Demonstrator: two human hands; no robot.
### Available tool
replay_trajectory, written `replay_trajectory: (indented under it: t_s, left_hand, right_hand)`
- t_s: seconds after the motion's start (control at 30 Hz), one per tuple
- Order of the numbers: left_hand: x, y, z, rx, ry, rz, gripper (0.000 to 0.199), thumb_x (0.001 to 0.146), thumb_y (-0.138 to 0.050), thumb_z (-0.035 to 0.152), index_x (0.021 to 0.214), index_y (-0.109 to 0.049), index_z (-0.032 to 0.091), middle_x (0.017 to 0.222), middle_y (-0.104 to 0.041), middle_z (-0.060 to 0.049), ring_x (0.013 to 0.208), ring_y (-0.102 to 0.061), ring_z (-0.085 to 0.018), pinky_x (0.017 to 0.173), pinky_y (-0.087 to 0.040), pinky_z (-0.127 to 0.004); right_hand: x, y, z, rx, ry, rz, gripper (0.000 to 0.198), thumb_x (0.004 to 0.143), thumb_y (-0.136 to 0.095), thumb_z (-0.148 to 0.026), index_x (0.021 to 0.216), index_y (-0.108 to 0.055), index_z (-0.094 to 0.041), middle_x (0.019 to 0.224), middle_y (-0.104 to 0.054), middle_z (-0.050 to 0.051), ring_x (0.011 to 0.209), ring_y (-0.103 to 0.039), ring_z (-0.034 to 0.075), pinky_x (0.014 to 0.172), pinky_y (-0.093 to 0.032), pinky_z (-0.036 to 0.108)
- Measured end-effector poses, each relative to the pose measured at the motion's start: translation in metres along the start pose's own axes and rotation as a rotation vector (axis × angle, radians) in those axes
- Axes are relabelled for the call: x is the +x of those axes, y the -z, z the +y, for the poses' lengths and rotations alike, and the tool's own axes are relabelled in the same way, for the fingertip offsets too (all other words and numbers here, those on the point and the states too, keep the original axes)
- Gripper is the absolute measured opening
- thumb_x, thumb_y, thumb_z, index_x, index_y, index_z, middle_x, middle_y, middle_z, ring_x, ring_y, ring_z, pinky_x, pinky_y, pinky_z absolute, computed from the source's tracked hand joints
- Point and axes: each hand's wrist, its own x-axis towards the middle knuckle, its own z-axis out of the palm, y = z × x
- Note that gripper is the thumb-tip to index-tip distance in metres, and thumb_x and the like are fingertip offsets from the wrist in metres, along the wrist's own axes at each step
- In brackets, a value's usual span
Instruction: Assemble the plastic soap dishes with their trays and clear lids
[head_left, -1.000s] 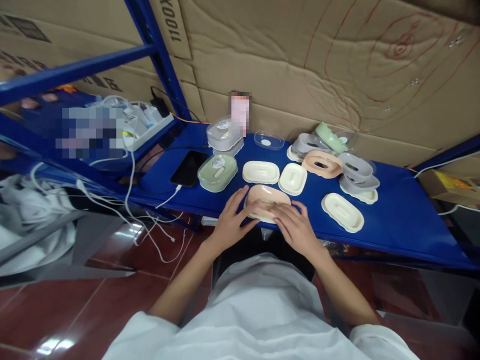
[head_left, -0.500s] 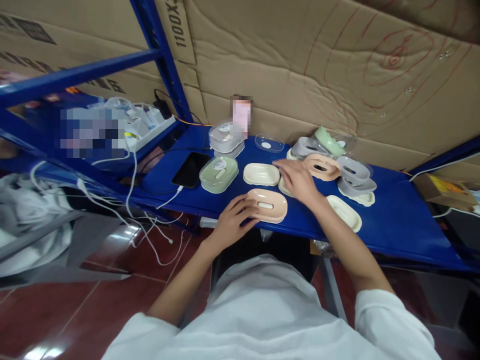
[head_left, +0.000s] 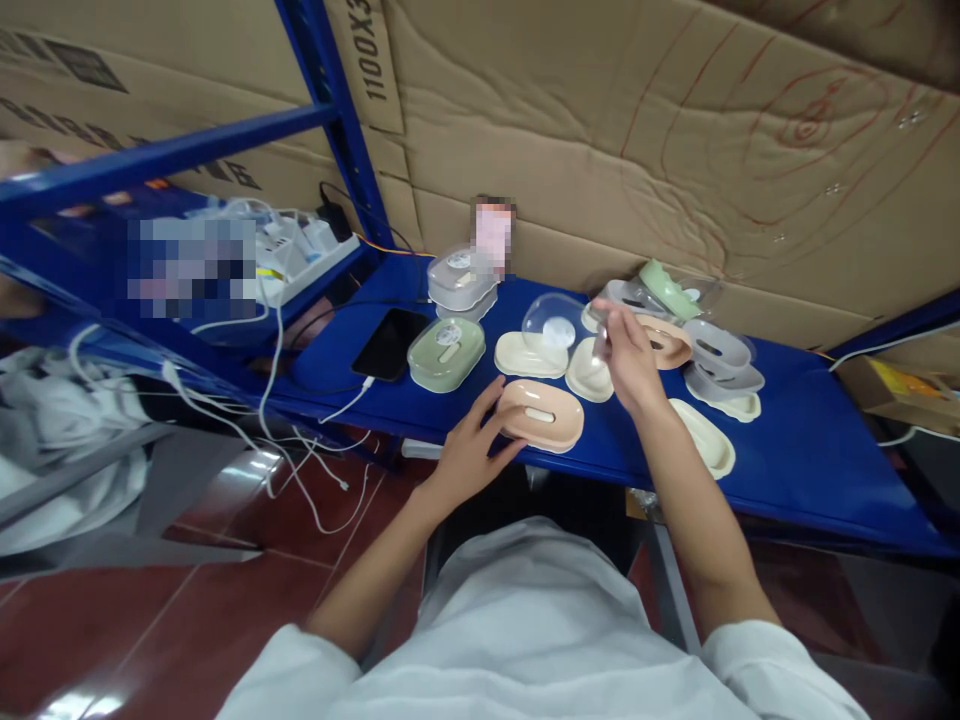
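A peach soap dish [head_left: 544, 415] lies at the front edge of the blue shelf [head_left: 810, 420]. My left hand [head_left: 469, 455] rests against its left side, fingers touching the rim. My right hand [head_left: 628, 355] is raised above the shelf and grips a clear plastic lid [head_left: 553, 322] with a white round sticker, tilted up over a cream tray [head_left: 529, 355]. A second cream tray [head_left: 589, 372] sits just under my right hand.
A lidded green soap box [head_left: 446, 352] and stacked grey lidded boxes [head_left: 459, 280] stand left. A black phone [head_left: 390, 343] lies charging. Loose grey, peach and green dishes [head_left: 709, 350] pile at the right. Another cream tray [head_left: 705, 437] lies near my right forearm. Cardboard backs the shelf.
My right hand left the peach dish, reached to the back of the shelf, picked up the clear lid and lifted it toward me. My left hand stayed at the peach dish.
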Motion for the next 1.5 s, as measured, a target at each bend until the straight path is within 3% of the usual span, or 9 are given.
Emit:
replay_trajectory:
  t_s: [0.17, 0.3, 0.4, 0.47, 0.67, 0.9, 1.07, 1.23, 1.5]
  left_hand:
    - [0.004, 0.002, 0.006, 0.023, 0.073, 0.009, 0.075, 0.099, -0.07, 0.047, 0.164, -0.036, 0.03, 0.174, -0.029, -0.018, 0.147, -0.056, -0.033, 0.106, -0.061, -0.044]
    - [0.005, 0.004, 0.009, 0.066, 0.045, -0.02, 0.066, 0.102, -0.067, 0.045, 0.161, -0.041, 0.031, 0.174, -0.032, -0.015, 0.149, -0.054, -0.032, 0.114, -0.057, -0.047]
    - [0.004, 0.005, 0.009, 0.05, 0.07, -0.032, 0.063, 0.101, -0.068, 0.046, 0.158, -0.046, 0.03, 0.171, -0.038, -0.014, 0.153, -0.049, -0.032, 0.118, -0.053, -0.05]
    - [0.005, 0.005, 0.01, 0.019, 0.095, -0.027, 0.062, 0.1, -0.07, 0.044, 0.156, -0.047, 0.03, 0.17, -0.041, -0.013, 0.155, -0.047, -0.032, 0.121, -0.05, -0.051]
    - [0.006, 0.007, 0.014, -0.053, 0.16, 0.0, 0.06, 0.097, -0.073, 0.036, 0.152, -0.05, 0.032, 0.166, -0.046, -0.01, 0.149, -0.053, -0.029, 0.12, -0.051, -0.049]
    - [0.012, 0.006, 0.011, -0.003, 0.086, -0.074, 0.067, 0.098, -0.072, 0.045, 0.158, -0.046, 0.031, 0.166, -0.046, -0.012, 0.156, -0.044, -0.03, 0.127, -0.04, -0.052]
    - [0.019, 0.013, 0.01, -0.029, 0.075, -0.134, 0.066, 0.098, -0.073, 0.044, 0.159, -0.046, 0.035, 0.161, -0.05, -0.011, 0.151, -0.047, -0.032, 0.127, -0.039, -0.056]
    - [0.027, 0.019, 0.006, -0.111, 0.097, -0.214, 0.065, 0.096, -0.076, 0.042, 0.156, -0.052, 0.037, 0.154, -0.049, -0.011, 0.144, -0.051, -0.032, 0.125, -0.043, -0.055]
    - [0.022, 0.017, 0.001, -0.132, 0.142, -0.151, 0.074, 0.094, -0.078, 0.042, 0.16, -0.046, 0.035, 0.15, -0.049, -0.011, 0.14, -0.055, -0.031, 0.123, -0.047, -0.053]
  right_hand:
    - [-0.064, 0.015, 0.001, 0.161, -0.307, -0.267, 0.06, 0.097, -0.063, -0.068, 0.14, -0.066, -0.026, 0.085, -0.057, -0.001, 0.067, -0.05, 0.013, 0.064, -0.049, 0.028]
    - [-0.083, 0.003, 0.007, -0.139, -0.087, -0.274, 0.053, 0.099, -0.065, -0.059, 0.142, -0.068, -0.029, 0.123, -0.067, 0.009, 0.097, -0.066, 0.021, 0.089, -0.058, 0.039]
    - [-0.088, -0.007, 0.006, -0.254, 0.124, -0.303, 0.049, 0.108, -0.05, -0.053, 0.148, -0.065, -0.029, 0.144, -0.065, 0.011, 0.135, -0.06, 0.028, 0.119, -0.046, 0.05]
    - [-0.092, -0.012, 0.004, -0.254, 0.171, -0.367, 0.048, 0.112, -0.042, -0.05, 0.151, -0.062, -0.031, 0.15, -0.064, 0.009, 0.144, -0.055, 0.027, 0.126, -0.04, 0.051]
    - [-0.106, -0.014, -0.001, -0.321, 0.252, -0.403, 0.056, 0.11, -0.045, -0.055, 0.159, -0.053, -0.029, 0.167, -0.048, 0.008, 0.159, -0.038, 0.029, 0.131, -0.035, 0.051]
    - [-0.107, -0.001, 0.007, -0.399, 0.206, -0.367, 0.058, 0.112, -0.038, -0.05, 0.164, -0.045, -0.026, 0.169, -0.043, 0.012, 0.16, -0.038, 0.027, 0.133, -0.033, 0.05]
    - [-0.122, 0.004, 0.015, -0.511, 0.28, -0.499, 0.081, 0.1, -0.066, -0.058, 0.17, -0.031, -0.037, 0.18, -0.017, 0.009, 0.163, -0.027, 0.035, 0.128, -0.039, 0.057]
    - [-0.125, 0.012, 0.02, -0.575, 0.258, -0.49, 0.084, 0.098, -0.071, -0.054, 0.169, -0.03, -0.039, 0.177, -0.028, 0.012, 0.158, -0.04, 0.036, 0.125, -0.044, 0.057]
    - [-0.114, 0.008, -0.005, -0.662, 0.437, -0.555, 0.065, 0.107, -0.056, -0.042, 0.168, -0.034, -0.038, 0.178, -0.025, 0.007, 0.163, -0.029, 0.034, 0.129, -0.035, 0.062]
